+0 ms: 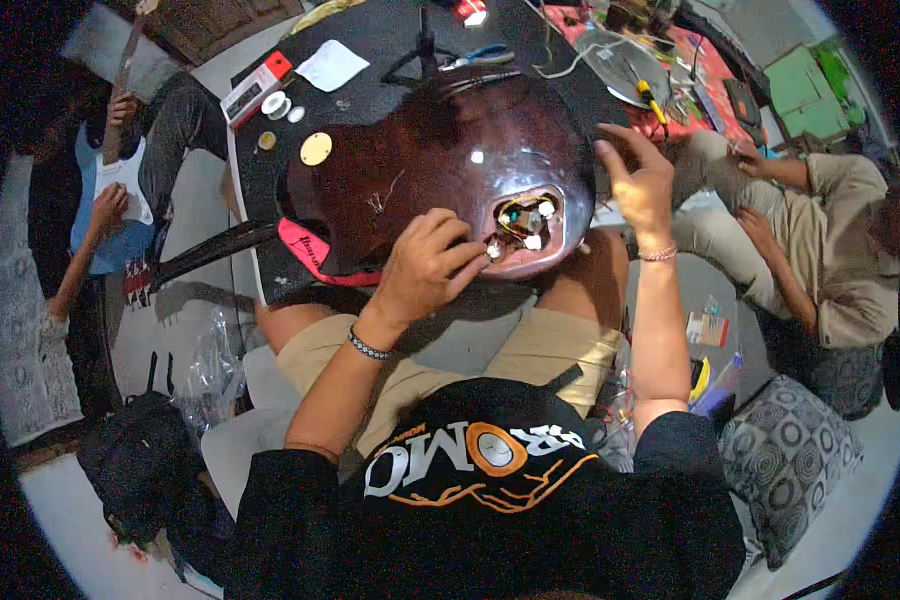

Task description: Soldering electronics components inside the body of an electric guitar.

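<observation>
Across the person's lap and the near side of the black table lies a dark red guitar, its glossy body back up and its neck reaching left. Near the body's right end is an open cavity, with wires and pale round parts showing inside.

At the cavity's left edge, the left hand bends its fingers, thumb and forefinger close together at a small pale part; whether they pinch it, I cannot tell. To the right, the right hand is raised by the body's rim, thumb and fingers spread, with nothing between them; I cannot tell whether the fingertips touch the rim.

On the body's left part lie a round cream cover and, nearer, some thin wire scraps. A red strap runs along the body's near left edge.

Far left on the table are a red and white box, a spool and a white sheet; far in the middle, blue-handled pliers lie beside a black stand. Far right, a yellow soldering iron lies near a tray and a red cloth.

At the left, another person holds a blue guitar; at the right, another sits in light clothes.
</observation>
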A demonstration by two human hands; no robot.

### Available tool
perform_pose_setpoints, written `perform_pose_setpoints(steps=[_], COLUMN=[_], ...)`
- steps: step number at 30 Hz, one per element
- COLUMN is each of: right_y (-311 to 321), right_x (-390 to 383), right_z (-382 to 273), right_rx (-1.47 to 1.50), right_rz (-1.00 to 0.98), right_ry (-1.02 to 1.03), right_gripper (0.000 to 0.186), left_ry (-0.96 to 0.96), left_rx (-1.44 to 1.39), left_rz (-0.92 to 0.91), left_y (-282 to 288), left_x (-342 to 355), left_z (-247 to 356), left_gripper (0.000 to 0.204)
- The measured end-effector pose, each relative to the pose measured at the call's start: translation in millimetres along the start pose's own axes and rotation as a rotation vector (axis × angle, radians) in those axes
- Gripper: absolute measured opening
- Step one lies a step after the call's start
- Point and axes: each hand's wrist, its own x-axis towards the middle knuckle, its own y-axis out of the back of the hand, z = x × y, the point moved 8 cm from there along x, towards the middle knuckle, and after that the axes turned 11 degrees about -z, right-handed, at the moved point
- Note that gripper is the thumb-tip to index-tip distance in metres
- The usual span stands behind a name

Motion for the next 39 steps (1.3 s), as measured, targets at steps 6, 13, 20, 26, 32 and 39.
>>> perform_pose_setpoints(steps=[6,13,20,26,32,39], right_y=[-27.1,-3.6,15.4,-12.7,-125.4,-170.7], right_x=[13.7,-11.9,-53.5,-8.6,77.1,106.5], right_z=[-108.8,-43.5,60.2,8.7,-63.3,-62.7], right_rx=[-0.018,0.021,-0.025,0.027,-0.437,-0.593], right_rz=[-0.135,0.014,0.096,0.027,-0.251,-0.389], right_ry=[0.303,0.046,-0.189,0.071,0.644,0.716], right_gripper=[0.02,0.021,0.021,0.02,0.037,0.033], left_ry=[0.012,0.02,0.065,0.055,0.072,0.082], left_rx=[0.027,0.003,-0.015,0.004,-0.008,0.01], left_rz=[-0.003,-0.055,-0.083,-0.062,-0.069,-0.056], left_y=[7.4,4.3,2.7,5.0,0.0,10.2], left_x=[-6.2,-5.5,-2.8,-7.4,0.7,-7.2], left_z=[1.8,3.7,4.0,-3.1,-2.3,-1.0], left_gripper=[0.017,0.019,0.02,0.021,0.022,0.022])
